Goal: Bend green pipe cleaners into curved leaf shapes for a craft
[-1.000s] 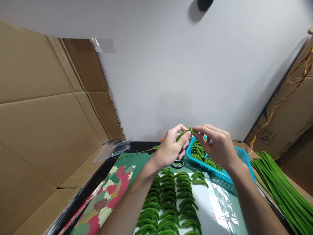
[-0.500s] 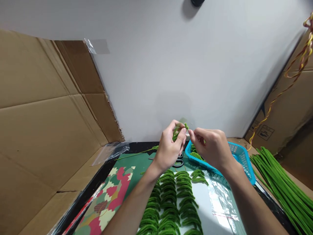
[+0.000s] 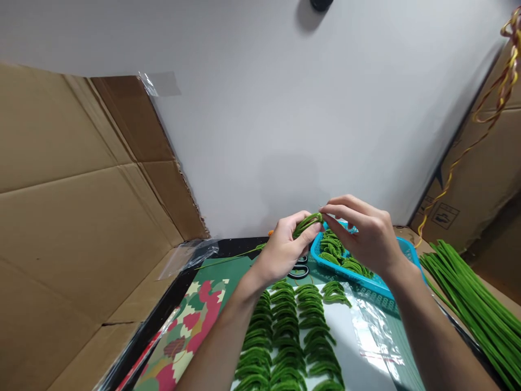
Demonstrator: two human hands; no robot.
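My left hand point(image 3: 277, 252) is closed around looped green pipe cleaners point(image 3: 308, 223), held above the table with the loops curving over the fingers. At the gathered tip of these loops, the thumb and fingertips of my right hand point(image 3: 368, 231) pinch together. Just behind and below the right hand is a blue plastic basket point(image 3: 409, 252) with curved green pipe cleaner pieces point(image 3: 331, 245) inside. Beneath my hands, rows of bent green pipe cleaner pieces point(image 3: 287, 326) lie on a white sheet point(image 3: 358, 353). Black-handled scissors point(image 3: 299, 271) are partly hidden beside my left wrist.
Straight green pipe cleaners point(image 3: 472, 298) lie in a thick bundle at the right. A patterned sheet point(image 3: 191, 331) and a clear plastic bag point(image 3: 187, 258) are on the left. Cardboard point(image 3: 73, 217) stands along the left side; yellow-brown twisted cord point(image 3: 451, 174) hangs at the right.
My left hand has turned and shifted slightly right, so the loops show more plainly. The right hand has moved a little up and right, its fingers now stretched to the loops' tip.
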